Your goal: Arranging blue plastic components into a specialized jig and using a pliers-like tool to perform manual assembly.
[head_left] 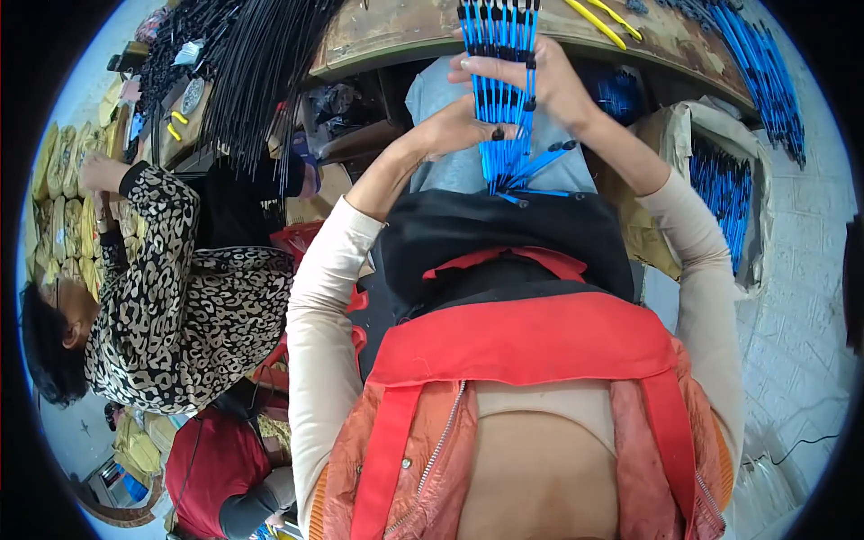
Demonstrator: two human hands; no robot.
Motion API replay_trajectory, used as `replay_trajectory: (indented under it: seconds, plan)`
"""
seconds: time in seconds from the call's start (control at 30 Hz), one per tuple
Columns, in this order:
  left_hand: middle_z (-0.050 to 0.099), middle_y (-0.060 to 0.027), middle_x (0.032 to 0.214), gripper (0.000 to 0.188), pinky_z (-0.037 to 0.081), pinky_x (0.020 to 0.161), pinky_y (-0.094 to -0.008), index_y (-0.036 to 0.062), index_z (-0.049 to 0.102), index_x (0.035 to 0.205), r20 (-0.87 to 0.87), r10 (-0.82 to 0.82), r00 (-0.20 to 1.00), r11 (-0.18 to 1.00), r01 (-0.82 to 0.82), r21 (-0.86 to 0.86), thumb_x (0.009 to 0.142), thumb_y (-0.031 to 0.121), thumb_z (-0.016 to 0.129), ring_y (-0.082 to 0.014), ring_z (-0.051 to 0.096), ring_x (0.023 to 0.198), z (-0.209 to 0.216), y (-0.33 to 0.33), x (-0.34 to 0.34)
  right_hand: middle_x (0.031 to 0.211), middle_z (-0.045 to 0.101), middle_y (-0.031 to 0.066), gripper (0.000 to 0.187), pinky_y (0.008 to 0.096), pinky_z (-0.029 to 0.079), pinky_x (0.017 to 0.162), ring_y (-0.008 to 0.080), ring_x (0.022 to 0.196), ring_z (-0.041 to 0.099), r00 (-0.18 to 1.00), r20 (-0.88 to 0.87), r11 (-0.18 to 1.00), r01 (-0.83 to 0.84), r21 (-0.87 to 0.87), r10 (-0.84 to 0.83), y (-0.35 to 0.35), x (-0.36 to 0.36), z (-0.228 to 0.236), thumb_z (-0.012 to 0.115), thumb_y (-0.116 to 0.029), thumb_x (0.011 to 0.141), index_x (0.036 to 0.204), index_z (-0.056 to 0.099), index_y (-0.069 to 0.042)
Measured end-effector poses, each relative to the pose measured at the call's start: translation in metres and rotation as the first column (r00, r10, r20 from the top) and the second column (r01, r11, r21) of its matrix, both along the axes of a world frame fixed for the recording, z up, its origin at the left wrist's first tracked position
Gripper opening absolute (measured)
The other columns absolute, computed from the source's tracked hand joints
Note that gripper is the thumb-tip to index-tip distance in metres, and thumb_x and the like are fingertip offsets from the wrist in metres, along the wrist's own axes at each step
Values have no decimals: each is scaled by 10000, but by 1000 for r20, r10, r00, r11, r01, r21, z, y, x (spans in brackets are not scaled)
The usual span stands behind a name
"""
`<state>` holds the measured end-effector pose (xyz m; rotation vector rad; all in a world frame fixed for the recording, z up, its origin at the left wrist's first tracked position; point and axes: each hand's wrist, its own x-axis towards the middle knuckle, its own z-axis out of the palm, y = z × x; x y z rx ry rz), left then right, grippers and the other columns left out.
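A bundle of thin blue cables with black end pieces (493,94) stands between my two hands above my lap. My left hand (453,131) wraps its lower part from the left, thumb across the front. From the right, my right hand (556,88) grips it higher up, with fingers laid over the front of the cables. Below the hands the lower ends fan out, and a few loose blue cables (546,160) angle to the right over my lap.
The workbench edge (378,40) runs ahead, with yellow-handled pliers (601,20) on it. Black cables (261,81) hang over it at left; blue cables (765,81) hang at right. A lined box of blue cables (720,193) stands right. A co-worker in a patterned top (216,306) sits left.
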<state>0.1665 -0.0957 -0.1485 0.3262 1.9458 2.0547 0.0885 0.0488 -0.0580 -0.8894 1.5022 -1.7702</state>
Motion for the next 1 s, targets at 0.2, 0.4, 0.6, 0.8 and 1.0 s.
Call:
replay_trajectory:
  seconds: [0.2,0.4,0.6,0.8,1.0]
  plan:
    - [679,-73,1061,345,498,934,-323,-1,611,1174,20,10,1000,980,-6,-198,920,224,673,-188,636,1041,17,-6,-15,1051,694,149,300,372,567,866,259,982,696,997,-64,990,45,-132,-53,-9,-25,-33,680,-123,903,1152,622,34]
    - [647,-58,1171,307,465,973,-373,52,636,1184,-95,-16,995,993,5,-117,912,194,664,-177,581,1097,2,-9,-9,1007,698,138,326,395,568,869,245,961,688,984,135,993,116,16,-117,-10,-20,-29,707,-69,864,1151,613,54]
    - [638,-33,1049,447,492,803,-277,25,543,1247,244,-200,949,956,243,-161,843,72,728,-112,592,892,52,-61,-27,1098,667,199,482,430,558,890,313,990,681,959,259,990,131,-57,-112,6,-7,-19,727,-122,834,1230,550,86]
    - [689,-149,969,281,503,687,-339,-30,640,1043,-615,372,696,391,-718,-576,815,106,732,-264,662,805,107,-104,-142,1135,636,257,482,504,495,978,386,1029,652,883,468,961,103,-256,30,-2,-14,-41,628,-215,908,1253,531,107]
    - [642,-149,942,355,477,796,-443,38,579,1055,-836,271,477,21,-871,-490,751,89,755,-358,579,926,75,-114,-201,1067,693,141,319,268,537,794,220,971,685,834,552,978,108,-179,9,-11,-19,-23,678,-1,884,1193,603,33]
